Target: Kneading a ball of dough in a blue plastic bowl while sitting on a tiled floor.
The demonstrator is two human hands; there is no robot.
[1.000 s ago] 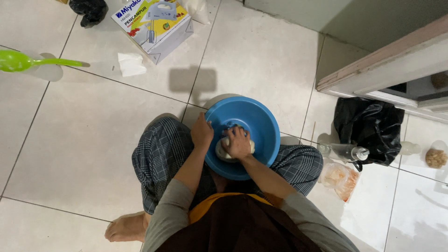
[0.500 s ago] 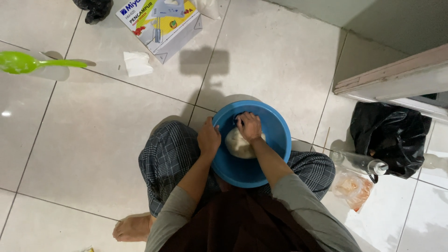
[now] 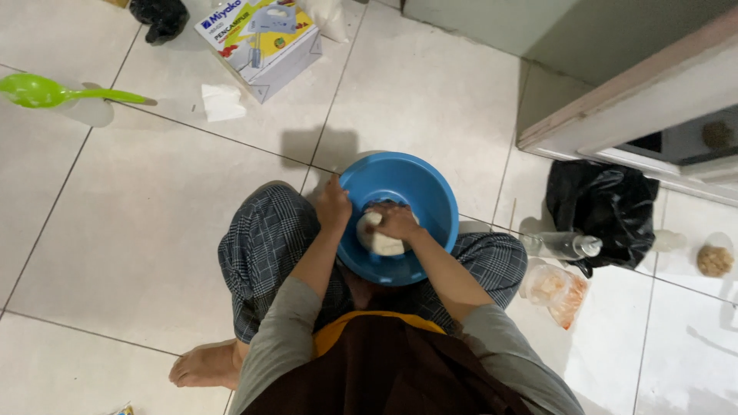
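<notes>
Dough [image 3: 378, 240], a pale lump, sat at the bottom of the blue bowl [image 3: 419, 184] between our knees on the tiled floor [image 3: 138, 223]. Our right hand [image 3: 396, 221] lay on top of it, fingers curled down and pressing into the mass. Our left hand [image 3: 334, 206] clasped the bowl's near rim. We judged the dough soft, pliable and probably tacky, best taken from above with the whole palm; the plastic bowl looked light and apt to slide on smooth tile, so a rim hold suited it. Nearby we noted a clear bottle [image 3: 560, 245], a black bag [image 3: 603, 207], a green ladle [image 3: 54, 91], and a cardboard box [image 3: 257, 38]
</notes>
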